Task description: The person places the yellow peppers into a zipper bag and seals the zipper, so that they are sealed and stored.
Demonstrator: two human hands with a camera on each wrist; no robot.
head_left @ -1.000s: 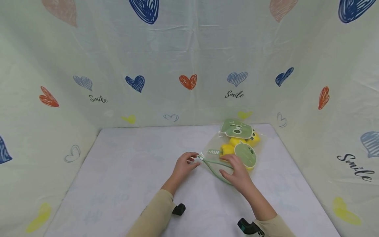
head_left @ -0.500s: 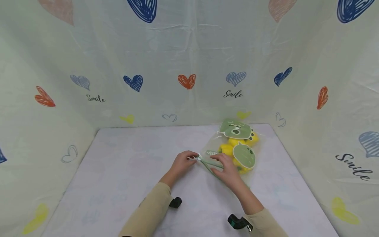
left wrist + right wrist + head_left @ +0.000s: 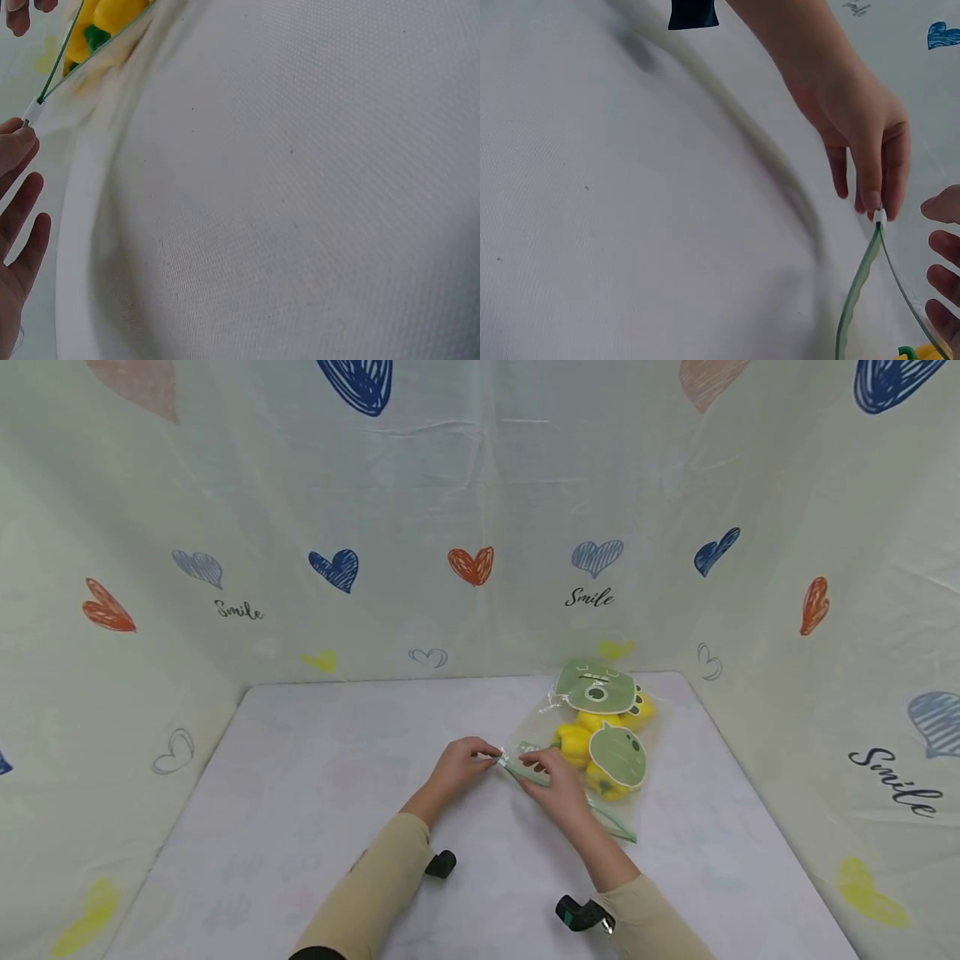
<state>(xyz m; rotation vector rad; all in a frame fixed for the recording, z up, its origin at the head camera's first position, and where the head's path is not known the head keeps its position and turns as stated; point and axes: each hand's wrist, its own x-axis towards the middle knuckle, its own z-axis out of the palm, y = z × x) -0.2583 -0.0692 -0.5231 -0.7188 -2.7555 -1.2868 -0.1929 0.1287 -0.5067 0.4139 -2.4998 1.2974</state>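
A clear zip bag (image 3: 536,720) with green cartoon faces printed on it lies at the right of the table. Inside are several yellow bell peppers (image 3: 573,743). My left hand (image 3: 459,767) pinches the white zip slider (image 3: 880,217) at the bag's left corner between thumb and fingertips. From that slider the two green zip strips (image 3: 855,292) spread apart in a V, so the bag's mouth gapes. My right hand (image 3: 558,793) is over the mouth, close to the slider, thumb and fingers apart. In the right wrist view its fingers (image 3: 945,279) hold nothing.
The white table (image 3: 337,827) reaches back to a pale curtain (image 3: 405,510) printed with hearts. Curtain also hangs along the left and right sides. A black wrist camera (image 3: 441,864) sits by the left sleeve, another black camera (image 3: 577,912) by the right.
My right hand has moved left along the bag's mouth toward the slider, uncovering more of the peppers and the near end of the green zip. My left hand stays at the slider corner.
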